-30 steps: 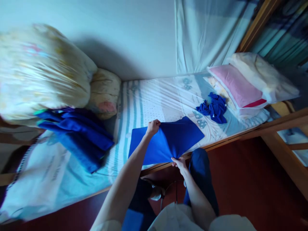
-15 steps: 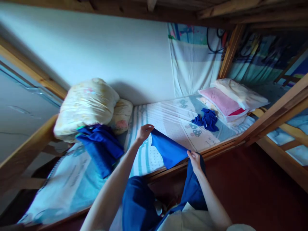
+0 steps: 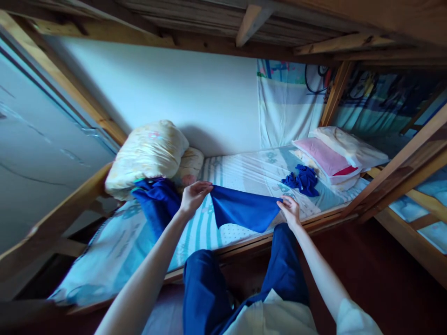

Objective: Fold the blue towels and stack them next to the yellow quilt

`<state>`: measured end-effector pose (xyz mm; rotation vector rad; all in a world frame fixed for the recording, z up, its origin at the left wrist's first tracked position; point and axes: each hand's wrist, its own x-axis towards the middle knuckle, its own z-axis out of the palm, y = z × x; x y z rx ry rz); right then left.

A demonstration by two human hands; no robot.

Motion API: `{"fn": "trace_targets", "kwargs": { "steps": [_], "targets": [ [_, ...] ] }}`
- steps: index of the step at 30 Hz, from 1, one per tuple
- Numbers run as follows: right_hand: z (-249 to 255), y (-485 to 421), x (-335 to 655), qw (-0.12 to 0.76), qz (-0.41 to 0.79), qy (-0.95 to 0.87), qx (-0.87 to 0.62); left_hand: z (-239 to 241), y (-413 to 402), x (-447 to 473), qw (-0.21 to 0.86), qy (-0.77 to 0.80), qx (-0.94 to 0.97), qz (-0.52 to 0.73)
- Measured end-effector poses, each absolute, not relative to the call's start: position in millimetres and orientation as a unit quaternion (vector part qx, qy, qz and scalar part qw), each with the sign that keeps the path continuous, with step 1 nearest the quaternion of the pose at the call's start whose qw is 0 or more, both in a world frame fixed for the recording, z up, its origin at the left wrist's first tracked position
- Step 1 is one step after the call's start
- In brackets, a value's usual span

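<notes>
A piece of plain blue cloth (image 3: 246,209) hangs stretched between my two hands, above the near edge of the bed. My left hand (image 3: 196,197) pinches its upper left corner, and my right hand (image 3: 289,209) pinches the upper right corner. The lower edge dangles free. Further back on the mattress lies a crumpled blue cloth (image 3: 304,180). Darker blue clothing (image 3: 157,204) with a bit of green trim is heaped left of my left hand, against a rolled quilt.
The bulky pale-yellow quilt (image 3: 148,156) sits at the bed's left end. A pink pillow (image 3: 326,156) and folded bedding (image 3: 352,146) lie at the right end. Overhead runs the wooden upper bunk (image 3: 206,46). A wooden post (image 3: 401,167) slants at right.
Both hands have moved apart, the left one leftward and the right one slightly right and up. The cloth is now stretched wider and more level. The view has tilted upward.
</notes>
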<state>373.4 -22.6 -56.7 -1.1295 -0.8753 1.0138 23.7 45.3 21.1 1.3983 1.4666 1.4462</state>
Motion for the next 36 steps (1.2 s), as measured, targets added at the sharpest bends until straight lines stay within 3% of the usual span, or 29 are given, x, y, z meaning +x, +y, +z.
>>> {"fn": "trace_targets", "kwargs": {
  "steps": [8, 22, 30, 36],
  "targets": [
    [-37.4, -18.4, 366.2, 0.603, 0.435, -0.446, -0.498, 15.4, 10.5, -2.4, 0.314, 0.58, 0.469, 0.587],
    [-46.5, -44.8, 386.2, 0.52, 0.476, -0.487, -0.515, -28.1, -67.6, -31.8, 0.393, 0.63, 0.408, 0.532],
    [-62.1, 39.8, 358.4, 0.497, 0.514, -0.453, -0.532, -66.1, 4.0, -27.3, 0.435, 0.651, 0.34, 0.521],
    [-53.1, 123.8, 326.4, 0.551, 0.442, -0.465, -0.534, -49.4, 89.4, -19.6, 0.367, 0.628, 0.343, 0.594]
  ]
}}
